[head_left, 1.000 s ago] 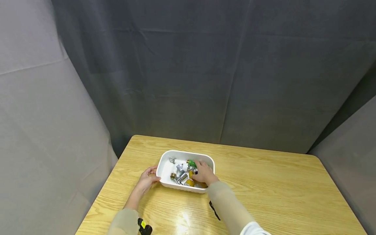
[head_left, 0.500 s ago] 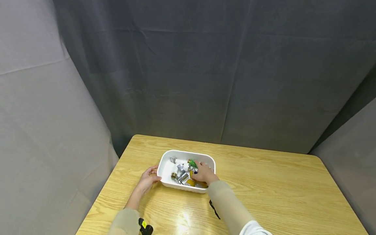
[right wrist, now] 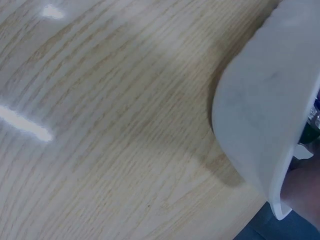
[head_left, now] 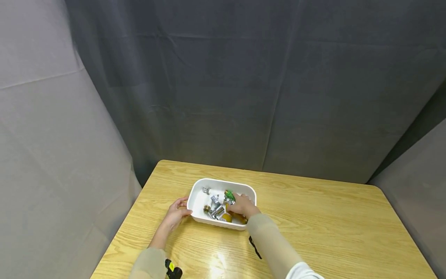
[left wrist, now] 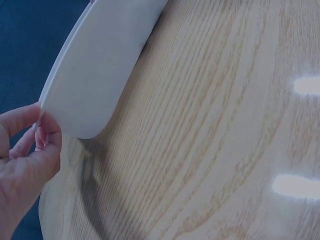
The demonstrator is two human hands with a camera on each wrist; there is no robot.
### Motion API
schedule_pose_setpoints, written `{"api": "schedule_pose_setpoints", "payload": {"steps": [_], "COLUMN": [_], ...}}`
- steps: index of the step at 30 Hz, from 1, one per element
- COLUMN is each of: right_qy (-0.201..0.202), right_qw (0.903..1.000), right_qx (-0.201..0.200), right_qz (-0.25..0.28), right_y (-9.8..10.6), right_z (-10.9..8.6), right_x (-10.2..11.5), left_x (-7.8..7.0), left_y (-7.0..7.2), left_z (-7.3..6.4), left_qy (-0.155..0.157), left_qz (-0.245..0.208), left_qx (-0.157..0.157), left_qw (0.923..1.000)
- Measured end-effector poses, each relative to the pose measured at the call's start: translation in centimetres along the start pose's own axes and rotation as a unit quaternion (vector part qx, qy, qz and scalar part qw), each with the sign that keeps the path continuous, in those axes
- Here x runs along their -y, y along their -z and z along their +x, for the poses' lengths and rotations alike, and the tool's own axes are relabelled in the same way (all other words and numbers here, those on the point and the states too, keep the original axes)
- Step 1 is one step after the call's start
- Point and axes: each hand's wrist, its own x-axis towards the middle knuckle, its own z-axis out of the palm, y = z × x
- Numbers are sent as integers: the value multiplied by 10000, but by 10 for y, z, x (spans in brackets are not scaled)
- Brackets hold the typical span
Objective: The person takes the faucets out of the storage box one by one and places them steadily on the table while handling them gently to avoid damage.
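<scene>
A white plastic bin stands on the wooden table, holding several small plumbing-like fittings. Silver metal pieces, a white ridged piece, a green piece and a yellow piece lie among them. My left hand pinches the bin's left rim between thumb and fingers, seen closely in the left wrist view. Down inside the right half of the bin is my right hand, touching the fittings. Its fingertips are hidden, and the right wrist view shows the bin's outer wall covering most of that hand.
The wooden table extends to the right of the bin. A dark grey curtain hangs behind it, with pale cloth at the left side. Black straps show at the wrists.
My right hand has shifted slightly within the bin, and the green and yellow pieces beside its fingers have moved a little. The left hand keeps its place on the rim.
</scene>
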Motion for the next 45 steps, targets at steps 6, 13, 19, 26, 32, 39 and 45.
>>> {"api": "schedule_pose_setpoints", "payload": {"steps": [6,13,19,26,32,39,45], "right_qy": [-102,-145,-123,217,473,779,1227], "right_qw": [9980,9972,9999,9967,9907,9805,9631], "right_qx": [154,131,-106,-395,-715,-1046,-1465], "right_qz": [598,719,60,-673,-1055,-1469,-1893], "right_y": [6,6,7,8,14,18,25], "right_z": [-6,-7,-5,-3,-11,-18,-26], "right_x": [1,2,2,3,6,5,1], "left_x": [0,0,0,-7,-1,-2,-1], "left_y": [-2,-2,-2,-4,-4,-4,-3], "left_z": [0,1,2,-3,1,0,0], "left_qy": [-21,-46,-26,-7,-5,27,15], "left_qz": [36,55,30,58,59,78,125], "left_qx": [-6,-70,-72,31,-89,0,51], "left_qw": [10000,10000,10000,10000,9999,10000,9999]}}
